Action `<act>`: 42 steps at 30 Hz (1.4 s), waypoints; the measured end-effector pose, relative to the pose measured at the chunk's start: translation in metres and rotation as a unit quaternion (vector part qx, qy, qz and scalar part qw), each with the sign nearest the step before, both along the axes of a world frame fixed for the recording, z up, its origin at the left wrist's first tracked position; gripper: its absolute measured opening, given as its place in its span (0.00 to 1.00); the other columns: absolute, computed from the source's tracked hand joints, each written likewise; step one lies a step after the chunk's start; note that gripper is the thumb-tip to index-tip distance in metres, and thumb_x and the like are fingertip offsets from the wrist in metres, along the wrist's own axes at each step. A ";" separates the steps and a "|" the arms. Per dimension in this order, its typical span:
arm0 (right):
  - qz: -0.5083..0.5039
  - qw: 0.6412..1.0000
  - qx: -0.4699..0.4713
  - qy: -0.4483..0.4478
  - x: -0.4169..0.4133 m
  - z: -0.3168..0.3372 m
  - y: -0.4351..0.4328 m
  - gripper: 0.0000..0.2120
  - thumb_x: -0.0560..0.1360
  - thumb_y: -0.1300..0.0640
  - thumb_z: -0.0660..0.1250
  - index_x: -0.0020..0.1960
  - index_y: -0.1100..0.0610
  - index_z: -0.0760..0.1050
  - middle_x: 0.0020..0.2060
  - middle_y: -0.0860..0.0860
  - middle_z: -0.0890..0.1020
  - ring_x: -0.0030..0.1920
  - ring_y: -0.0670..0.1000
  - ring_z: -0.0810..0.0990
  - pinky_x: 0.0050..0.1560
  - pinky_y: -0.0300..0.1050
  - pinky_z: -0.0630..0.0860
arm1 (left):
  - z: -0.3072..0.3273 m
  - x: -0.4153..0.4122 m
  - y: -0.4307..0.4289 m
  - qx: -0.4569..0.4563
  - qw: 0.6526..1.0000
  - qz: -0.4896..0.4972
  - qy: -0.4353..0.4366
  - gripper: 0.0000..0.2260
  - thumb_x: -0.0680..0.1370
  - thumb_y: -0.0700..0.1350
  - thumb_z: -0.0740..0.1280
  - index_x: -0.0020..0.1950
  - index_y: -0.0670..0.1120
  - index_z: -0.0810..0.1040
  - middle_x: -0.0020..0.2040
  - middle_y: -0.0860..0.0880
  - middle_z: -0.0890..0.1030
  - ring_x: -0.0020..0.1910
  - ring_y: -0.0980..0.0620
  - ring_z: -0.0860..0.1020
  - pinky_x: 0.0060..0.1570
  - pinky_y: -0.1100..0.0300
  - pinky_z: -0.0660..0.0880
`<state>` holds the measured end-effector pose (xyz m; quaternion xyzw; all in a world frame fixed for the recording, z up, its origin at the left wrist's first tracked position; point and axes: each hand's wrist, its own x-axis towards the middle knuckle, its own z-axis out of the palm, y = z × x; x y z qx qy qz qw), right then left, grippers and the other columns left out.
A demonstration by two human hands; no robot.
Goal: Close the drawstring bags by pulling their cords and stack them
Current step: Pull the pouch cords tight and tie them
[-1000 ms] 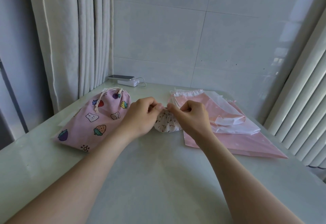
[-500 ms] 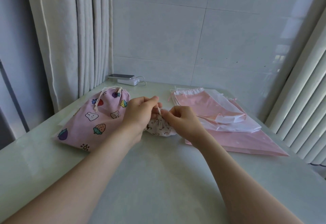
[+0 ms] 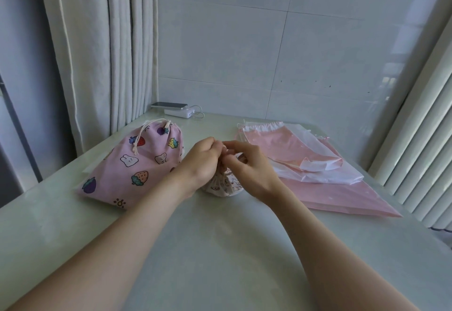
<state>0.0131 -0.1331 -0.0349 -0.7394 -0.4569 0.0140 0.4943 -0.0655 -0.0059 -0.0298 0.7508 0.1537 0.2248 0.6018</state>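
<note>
- Head view: the left hand [image 3: 203, 161] and the right hand [image 3: 249, 166] met at the middle of the table [image 3: 220, 257], fingers curled.
- Both hands pinched the gathered mouth of a small white bag [image 3: 223, 186] that sat on the table between them; its cord was too small to make out.
- Just left of the hands lay a pink printed bag [image 3: 127, 166], its mouth drawn shut and its cord [image 3: 137, 139] trailing over the cloth.
- To the right lay a flat pile of pink and white bags [image 3: 318, 173], near the right hand but apart from it.
- At the far edge, a phone [image 3: 168, 105] rested on a white charger [image 3: 179, 113] beside the curtain [image 3: 102, 53].
</note>
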 end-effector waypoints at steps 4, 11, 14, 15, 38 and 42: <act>-0.013 0.998 0.056 -0.011 0.002 0.002 -0.003 0.08 0.81 0.56 0.70 0.51 0.48 0.87 0.34 0.46 0.86 0.26 0.43 0.69 0.33 0.37 0.66 | -0.004 -0.002 0.002 0.051 0.998 -0.021 0.008 0.14 0.89 0.46 0.55 0.53 0.41 0.77 0.40 0.46 0.81 0.39 0.52 0.78 0.42 0.60 0.74; -0.036 0.997 0.059 -0.029 0.002 0.007 -0.010 0.08 0.76 0.59 0.74 0.39 0.51 0.87 0.30 0.46 0.86 0.27 0.54 0.75 0.32 0.46 0.72 | -0.002 -0.005 0.004 0.118 0.992 -0.033 0.016 0.11 0.88 0.44 0.58 0.49 0.41 0.74 0.37 0.48 0.82 0.27 0.63 0.75 0.29 0.72 0.69; -0.049 0.996 0.070 0.008 0.004 0.009 -0.012 0.09 0.75 0.60 0.75 0.35 0.54 0.84 0.28 0.44 0.83 0.28 0.51 0.73 0.32 0.49 0.71 | -0.002 -0.005 0.003 0.087 0.995 -0.039 -0.006 0.10 0.87 0.45 0.61 0.50 0.41 0.75 0.35 0.48 0.83 0.30 0.59 0.79 0.30 0.70 0.70; -0.055 0.996 0.070 0.026 0.005 0.009 -0.012 0.09 0.74 0.61 0.74 0.36 0.56 0.83 0.27 0.44 0.82 0.29 0.47 0.73 0.32 0.47 0.70 | -0.001 -0.005 0.003 0.071 0.996 -0.043 -0.015 0.10 0.87 0.45 0.62 0.51 0.39 0.75 0.36 0.46 0.84 0.32 0.56 0.80 0.30 0.69 0.71; -0.053 0.990 -0.048 -0.119 0.014 0.003 -0.012 0.09 0.72 0.64 0.62 0.49 0.54 0.73 0.22 0.51 0.72 0.26 0.51 0.67 0.32 0.46 0.65 | -0.002 -0.006 0.012 0.150 0.988 -0.013 0.008 0.06 0.81 0.47 0.73 0.47 0.48 0.87 0.36 0.49 0.86 0.32 0.56 0.79 0.41 0.58 0.75; -0.018 0.998 0.030 0.055 0.008 0.014 -0.012 0.09 0.72 0.68 0.64 0.47 0.57 0.77 0.25 0.56 0.77 0.30 0.53 0.73 0.34 0.51 0.70 | -0.001 -0.007 0.011 0.179 0.984 -0.023 0.011 0.07 0.82 0.45 0.71 0.46 0.48 0.87 0.37 0.49 0.87 0.32 0.57 0.79 0.42 0.58 0.74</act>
